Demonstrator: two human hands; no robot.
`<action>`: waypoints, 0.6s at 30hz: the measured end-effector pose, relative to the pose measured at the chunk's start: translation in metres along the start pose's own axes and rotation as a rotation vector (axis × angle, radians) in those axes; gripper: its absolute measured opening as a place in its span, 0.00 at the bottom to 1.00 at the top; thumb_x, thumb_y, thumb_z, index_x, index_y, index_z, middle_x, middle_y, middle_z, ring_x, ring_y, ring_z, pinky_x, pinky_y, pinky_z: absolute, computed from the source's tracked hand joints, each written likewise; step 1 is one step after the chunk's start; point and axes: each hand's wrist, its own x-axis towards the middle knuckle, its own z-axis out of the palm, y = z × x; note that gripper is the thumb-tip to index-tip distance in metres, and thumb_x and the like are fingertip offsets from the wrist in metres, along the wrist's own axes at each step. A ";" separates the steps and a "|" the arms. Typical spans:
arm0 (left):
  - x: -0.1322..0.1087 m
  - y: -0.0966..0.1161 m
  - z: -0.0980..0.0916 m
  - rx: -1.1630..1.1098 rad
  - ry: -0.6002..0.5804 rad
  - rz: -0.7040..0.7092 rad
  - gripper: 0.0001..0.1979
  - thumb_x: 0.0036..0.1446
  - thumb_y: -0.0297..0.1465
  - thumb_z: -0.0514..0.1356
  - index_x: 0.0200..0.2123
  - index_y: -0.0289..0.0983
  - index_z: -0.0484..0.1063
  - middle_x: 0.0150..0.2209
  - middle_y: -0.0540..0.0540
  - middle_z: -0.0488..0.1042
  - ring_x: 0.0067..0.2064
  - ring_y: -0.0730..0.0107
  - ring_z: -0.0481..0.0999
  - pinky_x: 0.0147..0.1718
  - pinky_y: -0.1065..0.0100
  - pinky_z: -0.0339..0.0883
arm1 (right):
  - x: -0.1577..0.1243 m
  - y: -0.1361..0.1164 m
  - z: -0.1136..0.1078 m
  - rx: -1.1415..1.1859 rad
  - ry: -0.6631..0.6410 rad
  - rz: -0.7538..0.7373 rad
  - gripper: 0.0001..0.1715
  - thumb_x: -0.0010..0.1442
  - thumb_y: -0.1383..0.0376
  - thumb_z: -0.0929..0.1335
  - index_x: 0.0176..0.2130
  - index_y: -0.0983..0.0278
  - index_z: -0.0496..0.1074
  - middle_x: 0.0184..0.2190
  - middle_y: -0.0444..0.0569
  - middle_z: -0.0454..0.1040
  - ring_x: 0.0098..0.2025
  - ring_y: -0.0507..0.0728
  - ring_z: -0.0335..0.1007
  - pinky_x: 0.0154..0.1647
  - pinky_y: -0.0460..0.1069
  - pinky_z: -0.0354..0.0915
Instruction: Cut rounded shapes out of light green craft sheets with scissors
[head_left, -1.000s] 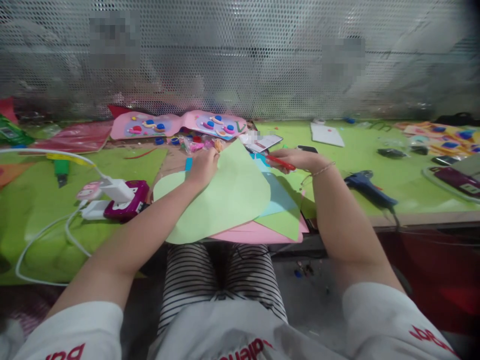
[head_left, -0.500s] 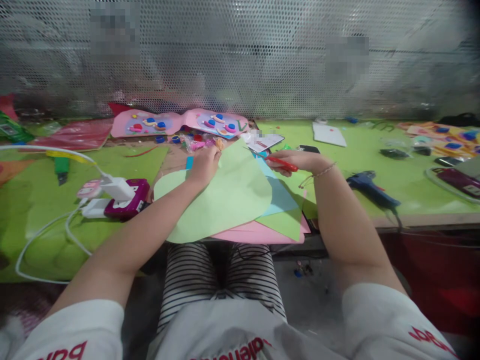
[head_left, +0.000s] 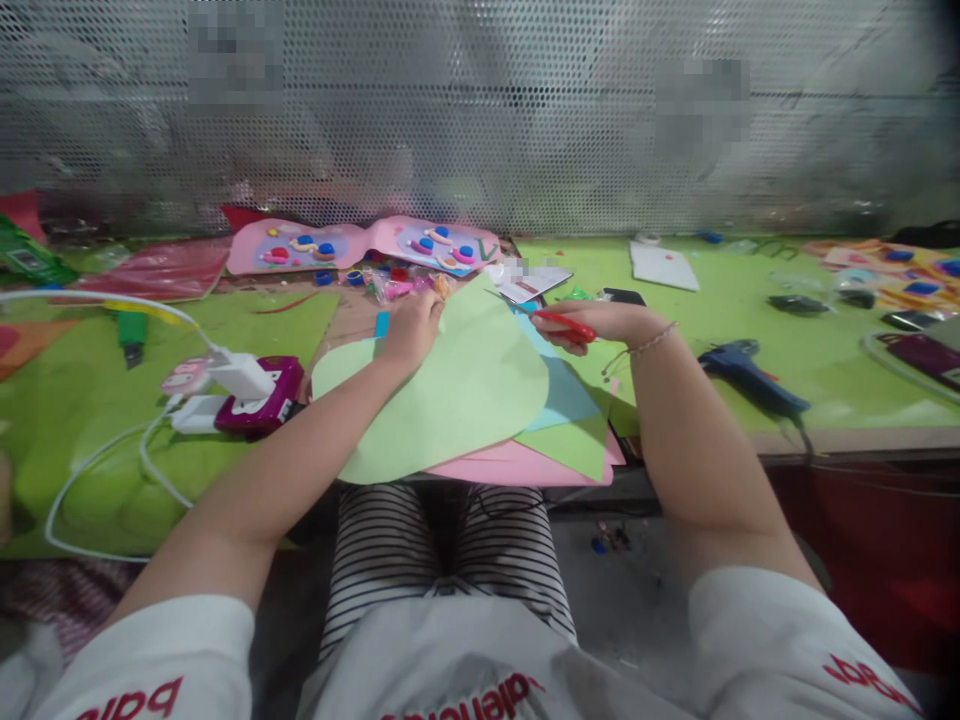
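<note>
A large pale green sheet point(head_left: 457, 390) with rounded, cut corners lies in front of me, its lower part at the table's front edge. My left hand point(head_left: 414, 325) is closed at the sheet's upper left edge, thumb and fingers pinched there. Red-handled scissors point(head_left: 576, 327) are in my right hand point(head_left: 607, 325), their blades pointing left to the sheet's upper right edge. Whether the blades touch the paper I cannot tell. Under the sheet show a light blue sheet point(head_left: 564, 395), a brighter green sheet point(head_left: 577, 447) and a pink sheet point(head_left: 502, 463).
Decorated pink cutouts point(head_left: 300, 245) lie along the mesh partition point(head_left: 480, 120). To the right are a dark blue glue gun point(head_left: 754, 375) and a white card point(head_left: 664, 265). On the left stand a purple power strip point(head_left: 281, 395) with white chargers and cables, and a green cutter point(head_left: 131, 335).
The whole view has shifted slightly to the left. Both hands, the scissors and the sheet hold nearly the same places relative to each other.
</note>
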 end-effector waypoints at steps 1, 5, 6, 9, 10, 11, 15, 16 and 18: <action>0.000 0.000 0.000 -0.001 0.001 -0.005 0.07 0.63 0.30 0.50 0.35 0.38 0.67 0.36 0.41 0.74 0.43 0.60 0.72 0.45 0.60 0.63 | -0.001 -0.001 0.000 0.006 -0.001 0.003 0.30 0.63 0.42 0.61 0.28 0.64 0.58 0.20 0.41 0.58 0.20 0.47 0.56 0.21 0.45 0.57; 0.000 0.000 0.000 0.006 -0.001 -0.019 0.07 0.64 0.30 0.50 0.35 0.38 0.67 0.37 0.41 0.74 0.42 0.60 0.72 0.44 0.60 0.63 | -0.003 -0.002 -0.001 0.038 -0.039 -0.012 0.30 0.63 0.42 0.61 0.28 0.64 0.59 0.20 0.41 0.58 0.19 0.46 0.53 0.21 0.45 0.56; 0.000 0.000 0.000 0.001 0.001 -0.017 0.07 0.63 0.30 0.51 0.35 0.38 0.67 0.36 0.41 0.74 0.42 0.60 0.72 0.44 0.60 0.63 | -0.003 -0.001 -0.001 0.045 -0.052 -0.025 0.29 0.64 0.43 0.61 0.27 0.64 0.59 0.20 0.41 0.58 0.19 0.46 0.53 0.21 0.45 0.56; 0.000 0.000 0.000 -0.018 0.017 -0.003 0.07 0.63 0.30 0.51 0.34 0.39 0.67 0.35 0.42 0.74 0.41 0.61 0.72 0.44 0.60 0.63 | -0.002 0.001 -0.002 0.052 -0.083 -0.064 0.28 0.65 0.45 0.62 0.27 0.64 0.59 0.19 0.41 0.58 0.19 0.46 0.52 0.21 0.45 0.57; 0.000 0.000 0.001 -0.020 0.020 -0.002 0.07 0.63 0.30 0.51 0.34 0.39 0.67 0.35 0.42 0.74 0.41 0.61 0.72 0.44 0.61 0.63 | -0.001 0.001 -0.003 0.052 -0.088 -0.066 0.28 0.65 0.45 0.62 0.27 0.64 0.59 0.19 0.41 0.58 0.19 0.46 0.53 0.21 0.44 0.57; 0.000 0.000 0.000 -0.020 0.020 -0.002 0.07 0.63 0.30 0.51 0.34 0.39 0.67 0.35 0.43 0.74 0.41 0.61 0.72 0.44 0.61 0.63 | 0.000 0.002 -0.003 0.051 -0.089 -0.059 0.27 0.65 0.45 0.61 0.27 0.64 0.59 0.19 0.41 0.57 0.19 0.46 0.53 0.20 0.44 0.57; 0.000 0.001 -0.001 -0.015 0.012 -0.009 0.07 0.63 0.30 0.51 0.34 0.39 0.67 0.36 0.42 0.74 0.42 0.61 0.72 0.45 0.61 0.63 | -0.001 0.000 -0.002 0.064 -0.069 0.007 0.28 0.65 0.45 0.61 0.28 0.64 0.59 0.19 0.41 0.57 0.19 0.46 0.53 0.20 0.44 0.55; 0.000 0.001 -0.001 -0.016 0.012 -0.009 0.07 0.63 0.30 0.51 0.34 0.38 0.67 0.36 0.41 0.74 0.42 0.60 0.72 0.45 0.61 0.63 | -0.002 -0.001 -0.001 0.064 -0.064 0.018 0.28 0.65 0.45 0.61 0.28 0.64 0.59 0.19 0.41 0.57 0.19 0.46 0.53 0.19 0.44 0.55; 0.000 0.002 -0.002 -0.021 0.011 -0.006 0.07 0.63 0.29 0.51 0.34 0.38 0.67 0.36 0.41 0.74 0.42 0.60 0.72 0.45 0.61 0.63 | -0.003 -0.003 -0.001 0.061 -0.061 0.025 0.28 0.65 0.44 0.60 0.27 0.64 0.58 0.19 0.41 0.57 0.18 0.46 0.52 0.19 0.44 0.54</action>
